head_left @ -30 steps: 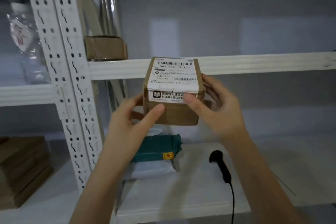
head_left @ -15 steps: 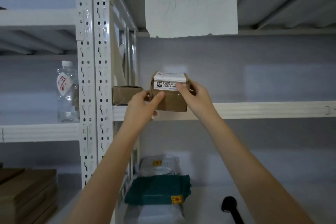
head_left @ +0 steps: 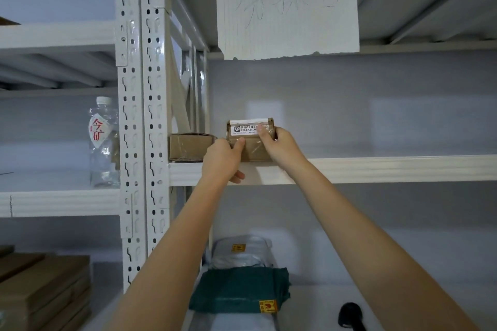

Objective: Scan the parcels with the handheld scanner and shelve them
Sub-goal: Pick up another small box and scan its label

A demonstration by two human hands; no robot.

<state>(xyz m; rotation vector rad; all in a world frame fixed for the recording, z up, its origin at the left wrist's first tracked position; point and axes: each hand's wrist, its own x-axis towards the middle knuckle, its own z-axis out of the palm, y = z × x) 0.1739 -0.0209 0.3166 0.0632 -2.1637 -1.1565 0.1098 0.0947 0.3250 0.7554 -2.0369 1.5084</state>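
I am pinching the small brown cardboard parcel with the white shipping label (head_left: 250, 140) between both hands: my left hand (head_left: 222, 159) is curling round its left front corner with the thumb pressing the face, and my right hand (head_left: 279, 145) is wrapping the right side, thumb lying on the label. I am gripping it from both sides, I judge, so it goes down square with the label facing out. Its bottom edge is sitting at the front lip of the white metal shelf (head_left: 376, 169), so it looks nearly placed but not released. Just to its left a second taped brown box (head_left: 188, 147) is resting against the perforated white upright (head_left: 142, 115), leaving only a narrow gap on that side; to the right the shelf is running wide open. Below, the dark green mailer bag (head_left: 239, 290) is lying on a grey one, and the black handheld scanner (head_left: 351, 317) is lying well apart, down at the frame's bottom edge.
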